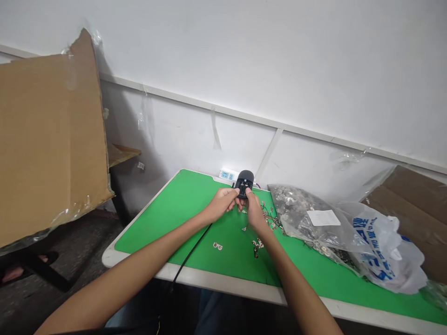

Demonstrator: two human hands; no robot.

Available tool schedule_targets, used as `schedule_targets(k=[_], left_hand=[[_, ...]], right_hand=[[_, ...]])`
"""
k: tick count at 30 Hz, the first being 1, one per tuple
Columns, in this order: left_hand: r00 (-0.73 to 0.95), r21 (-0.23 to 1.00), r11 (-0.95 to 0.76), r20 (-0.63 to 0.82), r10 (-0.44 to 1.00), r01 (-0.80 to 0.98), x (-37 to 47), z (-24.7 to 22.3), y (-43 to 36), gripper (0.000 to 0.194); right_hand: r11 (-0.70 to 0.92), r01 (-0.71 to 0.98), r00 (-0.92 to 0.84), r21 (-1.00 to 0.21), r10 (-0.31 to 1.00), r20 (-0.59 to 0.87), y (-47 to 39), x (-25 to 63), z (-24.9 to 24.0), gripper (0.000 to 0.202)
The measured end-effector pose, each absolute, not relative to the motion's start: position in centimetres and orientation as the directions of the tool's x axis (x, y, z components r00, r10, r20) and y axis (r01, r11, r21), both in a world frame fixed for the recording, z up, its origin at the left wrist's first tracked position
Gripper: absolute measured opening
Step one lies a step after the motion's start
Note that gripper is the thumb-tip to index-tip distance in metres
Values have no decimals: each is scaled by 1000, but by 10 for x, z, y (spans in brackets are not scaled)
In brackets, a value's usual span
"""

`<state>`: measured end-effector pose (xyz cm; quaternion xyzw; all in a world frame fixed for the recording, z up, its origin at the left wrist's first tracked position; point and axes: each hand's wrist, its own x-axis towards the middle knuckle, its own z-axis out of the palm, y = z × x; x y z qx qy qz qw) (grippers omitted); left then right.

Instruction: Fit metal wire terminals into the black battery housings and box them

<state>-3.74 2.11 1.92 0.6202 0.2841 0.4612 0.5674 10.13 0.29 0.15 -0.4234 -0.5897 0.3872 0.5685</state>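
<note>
Both my hands hold a small black device [245,177] with a rounded top and a recessed lower face. It stands upright over the far side of the green table, near the wall; its exact kind I cannot make out. My left hand [223,203] grips its lower left edge, thumb on the front. On the lower right edge, my right hand [254,207] presses its thumb, with the other fingers behind. Small metal pieces [258,243] lie scattered below and to the right of my hands. Two more flat pieces [217,246] lie together nearer the front edge.
A white power strip [226,175] sits against the wall behind the device. Clear bags of metal parts [296,204] and a white printed plastic bag [384,251] occupy the right side. A black cable [192,251] crosses the table's front edge. Large cardboard [52,139] stands at left.
</note>
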Motion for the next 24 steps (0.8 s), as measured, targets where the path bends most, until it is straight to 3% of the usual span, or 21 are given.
schedule_targets(k=[13,24], left_hand=[[473,952,-258,305,826,-162,-38,15,21,65],[536,940,-317,334,775,-126,-40,17,14,69]], right_hand=[[440,277,73,-854,877,476,-5,107,8,66],[618,413,-21,-668,740,672,-8,118,7,73]])
